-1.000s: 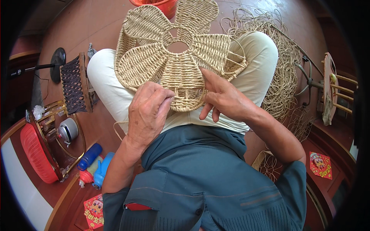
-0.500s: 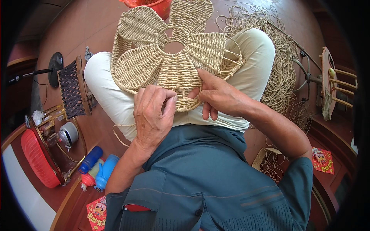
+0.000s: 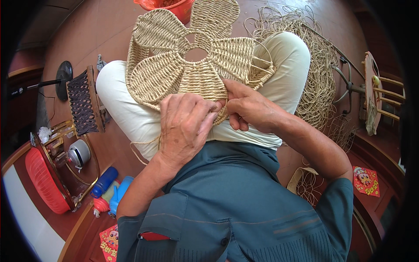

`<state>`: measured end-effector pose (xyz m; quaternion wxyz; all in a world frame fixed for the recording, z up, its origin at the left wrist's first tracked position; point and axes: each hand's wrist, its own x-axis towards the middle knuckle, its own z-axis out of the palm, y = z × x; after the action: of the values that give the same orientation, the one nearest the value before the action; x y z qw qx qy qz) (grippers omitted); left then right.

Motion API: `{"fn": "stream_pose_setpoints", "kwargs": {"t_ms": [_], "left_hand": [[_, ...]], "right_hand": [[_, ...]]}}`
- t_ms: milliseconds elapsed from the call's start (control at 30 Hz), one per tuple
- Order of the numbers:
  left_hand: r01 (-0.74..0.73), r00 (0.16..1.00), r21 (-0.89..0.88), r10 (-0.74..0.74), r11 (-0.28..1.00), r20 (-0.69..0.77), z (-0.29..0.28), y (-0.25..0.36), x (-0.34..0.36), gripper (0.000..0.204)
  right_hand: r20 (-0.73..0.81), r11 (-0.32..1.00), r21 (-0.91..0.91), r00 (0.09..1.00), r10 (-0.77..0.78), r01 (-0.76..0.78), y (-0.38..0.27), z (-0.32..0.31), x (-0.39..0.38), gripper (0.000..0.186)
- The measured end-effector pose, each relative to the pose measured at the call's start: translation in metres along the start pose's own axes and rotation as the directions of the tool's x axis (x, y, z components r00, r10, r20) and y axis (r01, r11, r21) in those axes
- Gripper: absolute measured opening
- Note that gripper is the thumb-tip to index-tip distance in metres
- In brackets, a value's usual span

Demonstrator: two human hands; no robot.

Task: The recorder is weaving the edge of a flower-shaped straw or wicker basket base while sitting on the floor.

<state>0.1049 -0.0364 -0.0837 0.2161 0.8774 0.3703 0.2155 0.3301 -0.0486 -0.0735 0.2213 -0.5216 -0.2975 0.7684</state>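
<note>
A flower-shaped woven basket (image 3: 201, 81) of pale twisted straw cord lies across my thighs, with a round hole at its centre. My left hand (image 3: 187, 124) is closed at the near rim, fingertips pinched at the weave beside my other hand; what sits between them is hidden. At the right side of the nearest petal, my right hand (image 3: 246, 105) grips the basket edge, its index finger lying along the petal and the other fingers curled. A loose cord end (image 3: 142, 146) hangs by my left wrist.
A large heap of straw cord (image 3: 314, 83) lies on the floor to the right, beside a metal stand. Beyond the basket is an orange-red tub (image 3: 174, 8). At left are a woven stool (image 3: 84, 102), a red plastic basket (image 3: 41, 181) and a blue bottle (image 3: 104, 181).
My left hand has moved right along the near rim until its fingertips meet my right hand, covering part of the rim. My right hand has barely shifted.
</note>
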Motion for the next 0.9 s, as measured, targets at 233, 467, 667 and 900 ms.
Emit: {"fn": "stream_pose_setpoints", "kwargs": {"t_ms": [233,467,667,900], "left_hand": [[-0.017,1.000,-0.216,0.021,0.976,0.017,-0.016,0.008,0.017,0.010],[0.032,0.949,-0.913,-0.298,0.407,-0.100,-0.095,-0.006,0.031,0.014],[-0.077,0.772,-0.907,-0.551,0.415,-0.318,-0.172,-0.112,0.039,0.017],[0.514,0.831,-0.539,-0.544,0.667,0.120,-0.057,-0.064,-0.004,0.019]], "right_hand": [[-0.200,0.777,-0.605,0.910,-0.363,0.177,0.009,0.019,-0.029,0.076],[0.070,0.509,-0.632,0.697,-0.713,0.584,0.018,0.032,-0.027,0.081],[-0.179,0.921,-0.135,0.905,-0.386,0.366,0.035,-0.019,-0.058,0.037],[-0.317,0.874,0.354,0.922,-0.223,0.333,0.064,-0.057,-0.074,0.027]]}}
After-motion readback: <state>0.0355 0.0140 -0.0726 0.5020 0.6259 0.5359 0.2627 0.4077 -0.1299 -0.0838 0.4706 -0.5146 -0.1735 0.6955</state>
